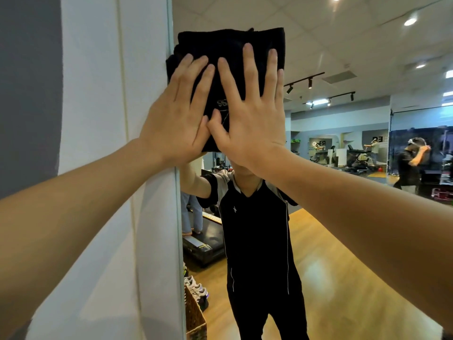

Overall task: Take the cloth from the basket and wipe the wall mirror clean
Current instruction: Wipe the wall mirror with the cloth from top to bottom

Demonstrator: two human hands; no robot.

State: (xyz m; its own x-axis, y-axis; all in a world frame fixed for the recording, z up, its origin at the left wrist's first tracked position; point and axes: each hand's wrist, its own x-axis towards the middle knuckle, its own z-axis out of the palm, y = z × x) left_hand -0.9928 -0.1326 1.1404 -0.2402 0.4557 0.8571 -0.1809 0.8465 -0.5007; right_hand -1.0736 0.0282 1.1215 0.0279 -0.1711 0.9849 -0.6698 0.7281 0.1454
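A folded black cloth (220,42) lies flat against the wall mirror (343,168), high up near the mirror's left edge. My left hand (176,114) presses on the cloth's left part with straight fingers spread. Beside it, my right hand (252,114) presses on the cloth's right part, fingers straight and spread, its thumb touching the left hand. The cloth's lower part is hidden behind both hands. A woven basket (195,317) shows in the mirror at the bottom left.
A white wall (103,168) borders the mirror's left edge, with a grey wall strip (27,82) further left. The mirror reflects a person in a black shirt, a wooden floor, a treadmill, shoes and other people in a gym room.
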